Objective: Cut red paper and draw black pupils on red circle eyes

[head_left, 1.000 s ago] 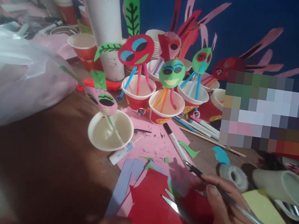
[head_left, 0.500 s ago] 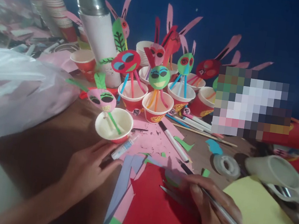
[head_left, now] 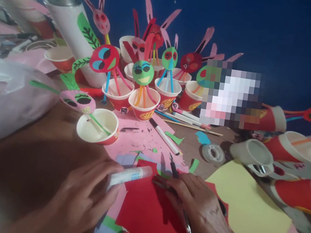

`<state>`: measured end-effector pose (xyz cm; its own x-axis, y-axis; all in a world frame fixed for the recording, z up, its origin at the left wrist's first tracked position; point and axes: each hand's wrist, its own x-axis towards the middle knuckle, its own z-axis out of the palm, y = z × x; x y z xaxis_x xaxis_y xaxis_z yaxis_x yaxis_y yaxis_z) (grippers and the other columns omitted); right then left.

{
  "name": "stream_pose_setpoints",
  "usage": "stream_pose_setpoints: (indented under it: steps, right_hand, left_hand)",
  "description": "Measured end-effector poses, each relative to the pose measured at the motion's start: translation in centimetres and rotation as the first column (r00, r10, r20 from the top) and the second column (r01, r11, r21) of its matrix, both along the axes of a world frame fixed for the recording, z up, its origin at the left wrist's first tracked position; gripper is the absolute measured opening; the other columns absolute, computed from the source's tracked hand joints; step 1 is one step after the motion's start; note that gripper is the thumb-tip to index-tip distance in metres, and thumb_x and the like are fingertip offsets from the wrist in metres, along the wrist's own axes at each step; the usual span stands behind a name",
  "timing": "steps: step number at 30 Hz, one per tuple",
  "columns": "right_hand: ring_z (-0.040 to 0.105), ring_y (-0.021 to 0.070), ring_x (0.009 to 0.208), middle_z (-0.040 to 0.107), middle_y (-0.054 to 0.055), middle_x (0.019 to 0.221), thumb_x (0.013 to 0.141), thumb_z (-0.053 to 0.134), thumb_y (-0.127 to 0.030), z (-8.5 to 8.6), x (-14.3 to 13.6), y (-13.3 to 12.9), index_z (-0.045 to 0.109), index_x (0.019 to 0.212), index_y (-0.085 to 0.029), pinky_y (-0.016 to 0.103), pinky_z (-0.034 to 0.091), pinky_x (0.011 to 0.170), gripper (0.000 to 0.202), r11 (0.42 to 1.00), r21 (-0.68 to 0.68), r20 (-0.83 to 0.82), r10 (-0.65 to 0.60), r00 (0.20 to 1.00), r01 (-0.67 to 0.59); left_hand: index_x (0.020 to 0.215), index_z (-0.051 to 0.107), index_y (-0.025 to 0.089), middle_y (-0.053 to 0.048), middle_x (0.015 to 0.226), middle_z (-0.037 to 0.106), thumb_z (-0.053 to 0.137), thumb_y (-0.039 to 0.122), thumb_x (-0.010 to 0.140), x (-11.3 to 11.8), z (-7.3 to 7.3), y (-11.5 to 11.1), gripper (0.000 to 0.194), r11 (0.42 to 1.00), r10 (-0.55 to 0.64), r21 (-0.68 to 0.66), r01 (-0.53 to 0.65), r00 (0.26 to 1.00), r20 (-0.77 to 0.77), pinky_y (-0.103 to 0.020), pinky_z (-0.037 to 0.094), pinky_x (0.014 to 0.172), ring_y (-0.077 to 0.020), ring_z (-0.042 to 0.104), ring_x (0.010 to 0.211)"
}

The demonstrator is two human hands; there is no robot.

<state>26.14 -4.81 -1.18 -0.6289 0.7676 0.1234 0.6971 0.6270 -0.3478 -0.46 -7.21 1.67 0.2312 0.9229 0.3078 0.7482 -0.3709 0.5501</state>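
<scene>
My left hand grips a white glue stick with a clear cap and a blue label, between thumb and fingers, over the red paper's left edge. In my right hand a slim pen slants with its point toward the back. Scissors lie under the same hand, blades pointing left; their dark handle shows partly behind the wrist. Beneath both is red paper, stacked on other coloured sheets. A paper cup bearing a pink rabbit-eared face on a green straw stands beyond my left hand.
Several red paper cups with straw figures fill the back. A white flask stands left of them, near a plastic bag. A marker, a tape roll, a mug and yellow paper lie rightward.
My left hand has picked up the glue stick from beside the cup and brought it toward me over the red paper. My right hand has shifted left, and the view has turned right.
</scene>
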Motion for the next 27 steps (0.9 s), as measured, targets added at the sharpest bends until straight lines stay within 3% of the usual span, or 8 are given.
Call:
stream_pose_setpoints:
  steps: [4,8,13,21,27]
  right_hand:
    - [0.057,0.023,0.076,0.059,0.007,0.084,0.086,0.047,-0.01,0.3,0.9,-0.2,0.056,0.101,-0.02,0.036,0.044,0.065,0.02,1.0,-0.01,0.032,-0.009,0.999,0.009]
    - [0.056,0.0229,0.077,0.059,0.007,0.083,0.088,0.046,-0.012,0.7,1.8,-0.1,0.056,0.1,-0.019,0.036,0.043,0.066,0.017,1.0,-0.025,0.012,-0.017,1.0,0.018]
    - [0.057,0.0218,0.076,0.06,0.008,0.08,0.086,0.049,-0.013,0.5,1.7,0.4,0.057,0.102,-0.017,0.034,0.043,0.065,0.018,1.0,-0.011,-0.039,-0.008,0.999,0.008]
    - [0.06,0.0195,0.073,0.062,0.008,0.078,0.088,0.05,-0.017,0.7,1.5,1.0,0.059,0.1,-0.017,0.032,0.045,0.065,0.015,1.0,-0.023,-0.154,-0.012,0.988,0.009]
    - [0.062,0.0194,0.077,0.066,0.006,0.085,0.084,0.058,-0.018,1.9,1.5,1.5,0.057,0.105,-0.022,0.031,0.046,0.068,0.021,0.995,0.041,-0.24,-0.078,0.968,0.09]
  left_hand:
    - [0.088,0.053,0.021,0.003,0.073,0.058,0.052,0.006,0.077,1.7,0.9,2.0,0.019,0.985,-0.109,-0.129,0.114,0.993,0.043,-0.019,0.046,0.062,-0.009,0.056,0.064]
    - [0.094,0.052,0.02,0.002,0.08,0.061,0.052,0.008,0.078,2.4,0.9,3.1,0.02,0.977,-0.169,-0.115,0.177,0.983,0.075,-0.019,0.047,0.066,-0.0096,0.059,0.07]
    - [0.098,0.052,0.02,0.001,0.084,0.06,0.053,0.009,0.08,2.9,0.5,4.0,0.022,0.971,-0.211,-0.101,0.215,0.976,0.045,-0.02,0.045,0.066,-0.0083,0.056,0.067]
    - [0.094,0.056,0.016,0.002,0.078,0.058,0.052,0.008,0.079,4.2,1.4,5.0,0.018,0.954,-0.253,-0.148,0.262,0.964,0.076,-0.017,0.042,0.056,-0.007,0.053,0.063]
    - [0.091,0.059,0.017,0.002,0.075,0.057,0.054,0.012,0.08,5.0,1.1,5.1,0.014,0.934,-0.269,-0.215,0.285,0.958,0.1,-0.018,0.041,0.055,-0.0078,0.053,0.062]
